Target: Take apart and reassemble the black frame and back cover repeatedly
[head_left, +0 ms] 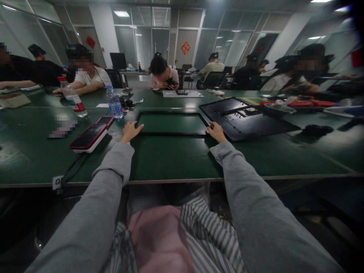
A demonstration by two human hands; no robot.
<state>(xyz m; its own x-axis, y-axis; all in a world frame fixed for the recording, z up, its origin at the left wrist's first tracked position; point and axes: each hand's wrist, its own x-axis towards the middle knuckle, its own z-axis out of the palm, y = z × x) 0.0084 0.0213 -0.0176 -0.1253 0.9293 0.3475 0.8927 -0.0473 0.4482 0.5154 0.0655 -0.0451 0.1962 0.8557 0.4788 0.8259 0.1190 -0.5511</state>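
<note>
A thin black rectangular frame (173, 134) stands or lies just above the green table in front of me, and the tabletop shows through its opening. My left hand (131, 132) grips its left side, thumb towards the inside and fingers along the outer edge. On the opposite side my right hand (217, 132) is closed around the right edge near the front corner. Right beside that hand lies a large black panel (241, 121), flat on the table, with cut-outs and small fittings along its far part.
Left of the frame are a red-and-white handheld device (91, 136) with a cable, a blue-labelled water bottle (115, 103) and a red-capped bottle (72, 98). A bowl (280, 109) and black cloth-like item (317, 130) lie right. Several people sit around the green table (176, 159).
</note>
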